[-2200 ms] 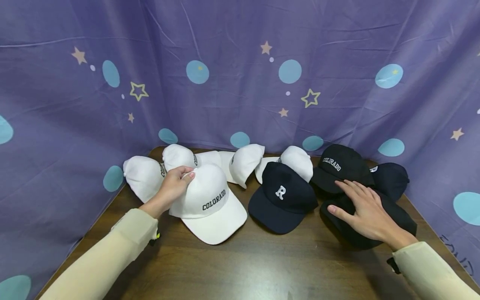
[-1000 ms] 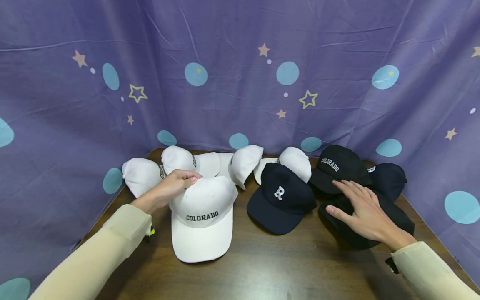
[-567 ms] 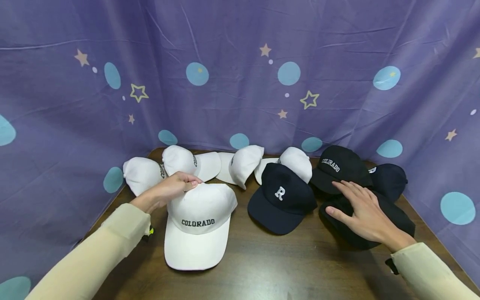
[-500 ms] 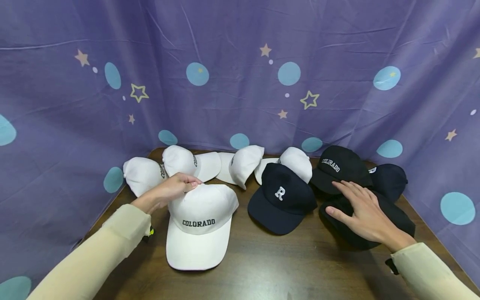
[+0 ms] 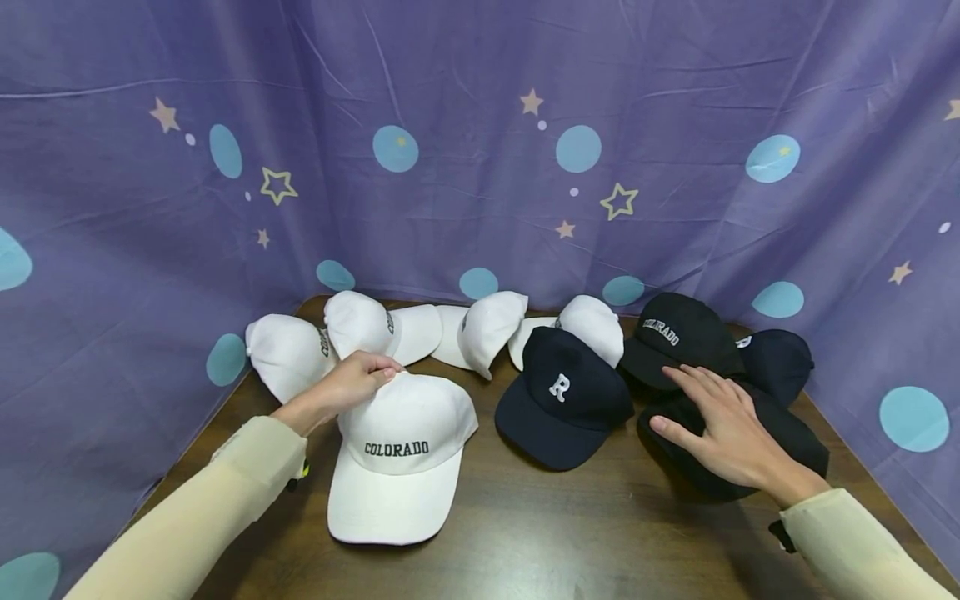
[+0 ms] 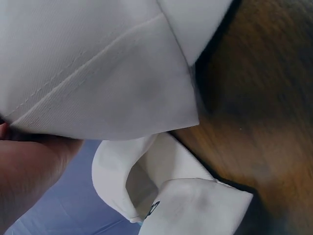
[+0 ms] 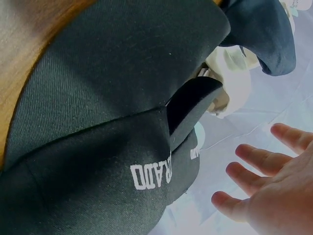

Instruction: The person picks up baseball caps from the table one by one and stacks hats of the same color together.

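White COLORADO baseball cap (image 5: 397, 458) at the front left of the wooden table (image 5: 525, 533), left hand (image 5: 347, 385) pinching its crown! Right hand (image 5: 723, 429), fingers spread, blocks part of a black cap (image 5: 791, 429); navy R cap (image 5: 581, 404) sits between, partly hiding a plain-looking white cap (image 5: 592, 325) behind, lettering unreadable.

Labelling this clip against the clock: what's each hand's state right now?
Left hand: closed, pinching the top of the front white COLORADO baseball cap.
Right hand: open, over the front black baseball cap, holding nothing.
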Motion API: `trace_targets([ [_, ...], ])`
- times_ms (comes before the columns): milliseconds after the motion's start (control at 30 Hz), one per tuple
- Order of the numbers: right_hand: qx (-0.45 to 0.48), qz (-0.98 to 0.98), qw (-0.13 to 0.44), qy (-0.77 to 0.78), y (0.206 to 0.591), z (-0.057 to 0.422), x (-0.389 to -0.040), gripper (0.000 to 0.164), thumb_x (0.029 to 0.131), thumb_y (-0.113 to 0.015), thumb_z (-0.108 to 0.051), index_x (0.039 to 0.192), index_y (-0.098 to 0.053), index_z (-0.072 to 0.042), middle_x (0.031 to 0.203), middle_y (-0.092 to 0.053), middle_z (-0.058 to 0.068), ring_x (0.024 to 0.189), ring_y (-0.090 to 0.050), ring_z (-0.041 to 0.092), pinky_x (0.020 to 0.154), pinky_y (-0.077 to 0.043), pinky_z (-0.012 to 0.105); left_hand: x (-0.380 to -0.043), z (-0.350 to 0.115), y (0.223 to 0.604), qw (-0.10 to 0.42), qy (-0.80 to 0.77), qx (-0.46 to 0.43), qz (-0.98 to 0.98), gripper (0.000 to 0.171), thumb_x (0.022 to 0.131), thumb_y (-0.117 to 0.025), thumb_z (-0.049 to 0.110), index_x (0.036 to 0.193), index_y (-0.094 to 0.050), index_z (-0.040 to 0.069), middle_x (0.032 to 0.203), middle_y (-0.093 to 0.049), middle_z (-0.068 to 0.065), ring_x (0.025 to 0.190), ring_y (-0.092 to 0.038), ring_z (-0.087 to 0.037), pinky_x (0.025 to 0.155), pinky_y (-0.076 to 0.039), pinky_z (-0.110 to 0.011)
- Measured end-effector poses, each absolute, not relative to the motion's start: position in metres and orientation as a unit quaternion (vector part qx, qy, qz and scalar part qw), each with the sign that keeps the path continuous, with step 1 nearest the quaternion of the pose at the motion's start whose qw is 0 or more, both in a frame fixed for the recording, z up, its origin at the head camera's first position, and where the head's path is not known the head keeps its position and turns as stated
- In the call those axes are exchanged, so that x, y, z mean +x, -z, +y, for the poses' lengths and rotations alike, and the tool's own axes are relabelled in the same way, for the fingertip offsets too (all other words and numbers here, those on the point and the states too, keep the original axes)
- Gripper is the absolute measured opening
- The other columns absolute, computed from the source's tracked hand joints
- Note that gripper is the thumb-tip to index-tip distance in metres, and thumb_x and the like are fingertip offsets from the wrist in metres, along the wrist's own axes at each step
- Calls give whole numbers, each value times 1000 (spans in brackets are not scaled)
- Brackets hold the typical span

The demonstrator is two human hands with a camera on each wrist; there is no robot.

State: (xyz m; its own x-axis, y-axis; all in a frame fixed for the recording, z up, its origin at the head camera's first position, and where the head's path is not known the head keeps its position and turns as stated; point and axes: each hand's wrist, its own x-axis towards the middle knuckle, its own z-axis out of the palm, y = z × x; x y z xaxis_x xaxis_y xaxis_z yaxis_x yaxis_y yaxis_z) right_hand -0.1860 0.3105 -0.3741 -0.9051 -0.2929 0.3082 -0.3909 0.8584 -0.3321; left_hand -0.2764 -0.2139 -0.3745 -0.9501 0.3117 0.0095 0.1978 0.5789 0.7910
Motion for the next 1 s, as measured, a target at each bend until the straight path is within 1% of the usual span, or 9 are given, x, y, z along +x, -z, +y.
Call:
trace_targets([
  [167, 180, -956, 126, -194, 376, 310, -186, 75, 95, -68, -49, 157, -40, -16, 158, -37, 25, 145, -28, 50, 109, -14, 74, -275, -215, 377, 61, -431, 151, 888, 25, 105, -52, 5, 115, -73, -5, 114, -71, -17, 106, -63, -26, 90, -50, -35],
  [467, 181, -957, 117, -192, 377, 307, -186, 76, 96, -68, -50, 158, -39, -16, 158, -37, 25, 145, -27, 50, 108, -15, 75, -271, -218, 377, 50, -411, 171, 894, 24, 106, -52, 9, 115, -73, 1, 115, -70, -13, 107, -62, -24, 94, -47, -39],
  [767, 183, -957, 122, -189, 375, 305, -187, 77, 95, -68, -50, 158, -39, -17, 158, -37, 24, 145, -28, 50, 109, -15, 74, -270, -220, 379, 41, -413, 176, 892, 25, 106, -51, 9, 116, -73, 2, 116, -70, -13, 108, -62, -26, 94, -47, -40],
  [1000, 183, -957, 120, -190, 375, 303, -188, 77, 95, -68, -50, 158, -39, -16, 159, -37, 24, 145, -27, 50, 109, -14, 74, -269, -219, 379, 30, -414, 183, 891, 24, 106, -52, 7, 114, -73, 2, 115, -70, -13, 109, -62, -28, 96, -47, -42],
])
